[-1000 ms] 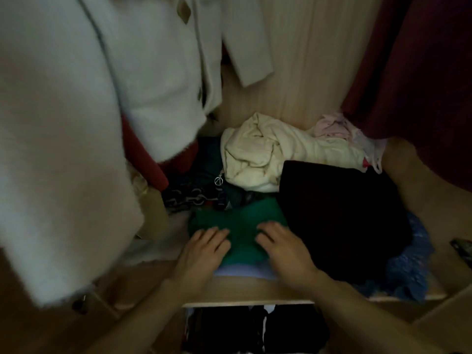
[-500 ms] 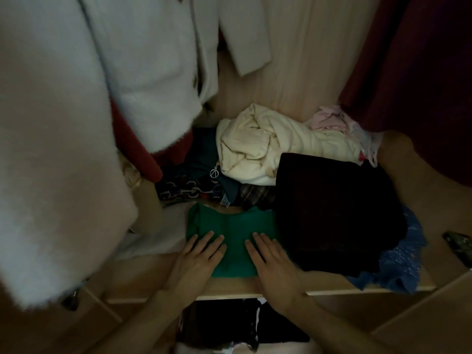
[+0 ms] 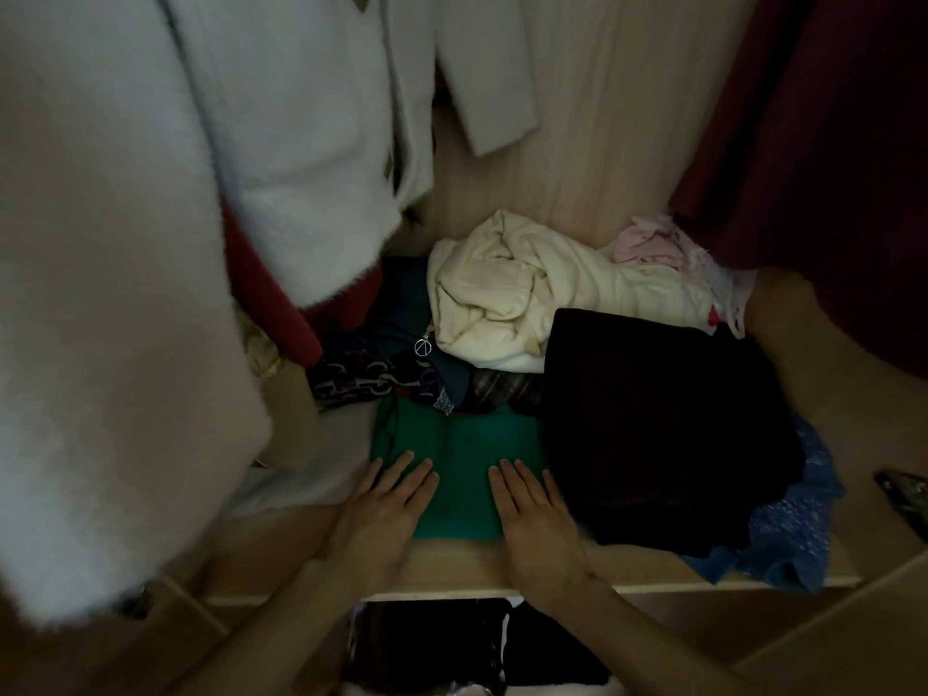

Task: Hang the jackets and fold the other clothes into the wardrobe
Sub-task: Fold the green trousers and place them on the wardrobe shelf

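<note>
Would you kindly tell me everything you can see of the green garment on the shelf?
The green garment is plain, matte fabric, folded into a flat rectangle near the front edge of the wooden shelf. The left hand and right hand lie flat on it. A black folded garment borders its right side.

Both hands, the left [image 3: 386, 514] and the right [image 3: 540, 524], have slid back toward the shelf [image 3: 452, 565] edge, uncovering more of the green garment [image 3: 462, 454], which now lies flatter and squarer.
</note>
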`<state>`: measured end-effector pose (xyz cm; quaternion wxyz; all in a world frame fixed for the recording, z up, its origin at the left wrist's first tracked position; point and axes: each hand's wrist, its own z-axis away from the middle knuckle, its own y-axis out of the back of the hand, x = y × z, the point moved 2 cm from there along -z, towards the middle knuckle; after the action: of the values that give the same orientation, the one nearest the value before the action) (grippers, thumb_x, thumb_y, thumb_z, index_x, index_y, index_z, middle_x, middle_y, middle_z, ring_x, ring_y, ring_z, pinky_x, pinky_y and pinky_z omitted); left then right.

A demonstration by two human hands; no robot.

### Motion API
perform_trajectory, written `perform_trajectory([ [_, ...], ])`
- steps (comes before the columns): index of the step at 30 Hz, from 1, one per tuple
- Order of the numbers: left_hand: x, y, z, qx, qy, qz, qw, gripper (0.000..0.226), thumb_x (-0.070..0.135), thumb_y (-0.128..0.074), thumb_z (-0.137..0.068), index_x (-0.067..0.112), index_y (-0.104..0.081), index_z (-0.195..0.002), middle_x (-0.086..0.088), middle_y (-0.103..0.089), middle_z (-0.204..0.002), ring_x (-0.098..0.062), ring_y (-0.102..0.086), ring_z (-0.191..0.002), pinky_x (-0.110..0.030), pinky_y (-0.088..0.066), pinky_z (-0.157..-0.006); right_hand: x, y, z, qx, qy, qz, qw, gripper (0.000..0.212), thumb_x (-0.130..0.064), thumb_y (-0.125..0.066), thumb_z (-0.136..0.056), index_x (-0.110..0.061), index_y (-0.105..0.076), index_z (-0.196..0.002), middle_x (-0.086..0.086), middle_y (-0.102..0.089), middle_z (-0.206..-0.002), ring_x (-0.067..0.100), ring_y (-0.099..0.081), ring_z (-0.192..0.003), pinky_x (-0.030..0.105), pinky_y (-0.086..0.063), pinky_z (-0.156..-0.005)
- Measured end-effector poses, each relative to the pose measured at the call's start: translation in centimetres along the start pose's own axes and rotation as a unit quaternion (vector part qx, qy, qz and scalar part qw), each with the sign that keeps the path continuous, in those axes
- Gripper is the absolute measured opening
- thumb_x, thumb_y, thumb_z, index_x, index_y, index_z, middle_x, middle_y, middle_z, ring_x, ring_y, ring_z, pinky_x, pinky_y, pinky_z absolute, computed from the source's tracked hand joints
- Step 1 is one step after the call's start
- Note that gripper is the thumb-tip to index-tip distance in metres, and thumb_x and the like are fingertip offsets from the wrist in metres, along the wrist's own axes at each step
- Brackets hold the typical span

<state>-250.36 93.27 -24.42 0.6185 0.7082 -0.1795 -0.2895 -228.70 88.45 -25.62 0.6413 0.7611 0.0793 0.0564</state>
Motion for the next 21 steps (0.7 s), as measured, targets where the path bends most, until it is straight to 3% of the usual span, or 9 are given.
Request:
perform_trajectory([
  [2, 0.1, 0.7, 0.2, 0.018, -0.002, 0.015, 1.0, 0.066, 0.063, -0.058, -0.084, 0.019, -0.06, -0.134, -0.003, -0.059, -0.141, -0.027, -0.055, -0.13, -0.048, -0.026, -0.109, -0.2, 0.4, 0.1, -0.005, 0.013, 0.011, 1.0, 0.081, -0.047, -0.073, -0.069, -0.006, -0.056, -0.136, 0.014, -0.059, -0.136, 0.032, -0.056, -0.127, 0.052, -0.025, -0.111],
  [4, 0.4, 1.8, -0.4, 0.031, 0.04, 0.051, 0.997, 0.067, 0.066, -0.031, -0.096, 0.021, -0.058, -0.137, -0.003, -0.054, -0.146, -0.026, -0.049, -0.136, -0.046, -0.023, -0.109, -0.7, 1.2, -0.5, 0.015, 0.013, 0.011, 1.0, 0.07, -0.062, -0.048, -0.086, -0.012, -0.059, -0.134, 0.014, -0.06, -0.135, 0.033, -0.056, -0.126, 0.05, -0.025, -0.108],
  [7, 0.5, 2.5, -1.7, 0.023, 0.115, 0.061, 0.991, 0.064, 0.059, -0.033, -0.095, 0.018, -0.058, -0.138, -0.008, -0.052, -0.147, -0.027, -0.046, -0.137, -0.046, -0.023, -0.109, -1.0, 2.2, -2.1, 0.011, -0.013, -0.035, 0.999, 0.067, -0.061, -0.017, -0.099, -0.021, -0.051, -0.141, 0.015, -0.052, -0.144, 0.034, -0.049, -0.134, 0.048, -0.032, -0.117],
  [11, -0.1, 0.6, -1.7, -0.043, 0.153, 0.079, 0.984, 0.073, 0.062, -0.03, -0.093, 0.013, -0.057, -0.139, -0.01, -0.052, -0.147, -0.028, -0.052, -0.133, -0.048, -0.025, -0.107, -0.2, 0.6, -2.5, -0.027, -0.007, -0.042, 0.999, 0.067, -0.062, -0.018, -0.099, -0.024, -0.038, -0.15, 0.015, -0.036, -0.156, 0.033, -0.034, -0.144, 0.045, -0.021, -0.12],
  [15, -0.2, -0.2, -2.0, -0.054, 0.169, 0.094, 0.98, 0.085, 0.066, -0.006, -0.097, 0.013, -0.058, -0.139, -0.012, -0.055, -0.144, -0.028, -0.058, -0.127, -0.047, -0.024, -0.107, 0.3, -0.3, -2.7, -0.039, -0.006, -0.039, 0.998, 0.066, -0.063, -0.022, -0.098, -0.027, -0.033, -0.153, 0.011, -0.036, -0.157, 0.03, -0.034, -0.145, 0.041, -0.014, -0.114],
  [16, -0.2, 0.2, -2.2, -0.05, 0.178, 0.096, 0.978, 0.092, 0.069, 0.003, -0.094, 0.014, -0.052, -0.143, -0.012, -0.049, -0.149, -0.027, -0.053, -0.132, -0.047, -0.02, -0.11, 0.3, -0.1, -2.8, -0.047, -0.008, -0.046, 0.998, 0.069, -0.065, -0.015, -0.098, -0.028, -0.028, -0.154, 0.01, -0.032, -0.159, 0.03, -0.031, -0.147, 0.04, -0.011, -0.116],
  [19, -0.4, 0.8, -2.8, -0.062, 0.174, 0.073, 0.98, 0.109, 0.076, 0.024, -0.071, 0.02, -0.008, -0.16, -0.006, -0.006, -0.167, -0.021, -0.01, -0.153, -0.047, 0.002, -0.121, 0.3, 0.4, -3.2, -0.069, 0.001, -0.059, 0.996, 0.083, -0.07, 0.006, -0.084, -0.032, -0.004, -0.157, 0.006, -0.005, -0.166, 0.025, -0.003, -0.153, 0.036, 0.004, -0.123],
  [21, -0.4, 1.2, -2.9, -0.088, 0.174, 0.08, 0.978, 0.112, 0.075, 0.027, -0.064, 0.022, 0.003, -0.159, -0.003, 0.005, -0.168, -0.019, 0.0, -0.154, -0.047, 0.005, -0.123, 0.2, 0.8, -3.3, -0.076, -0.002, -0.066, 0.995, 0.087, -0.071, 0.008, -0.08, -0.032, -0.001, -0.157, 0.005, 0.0, -0.167, 0.023, 0.004, -0.153, 0.036, 0.007, -0.122],
])
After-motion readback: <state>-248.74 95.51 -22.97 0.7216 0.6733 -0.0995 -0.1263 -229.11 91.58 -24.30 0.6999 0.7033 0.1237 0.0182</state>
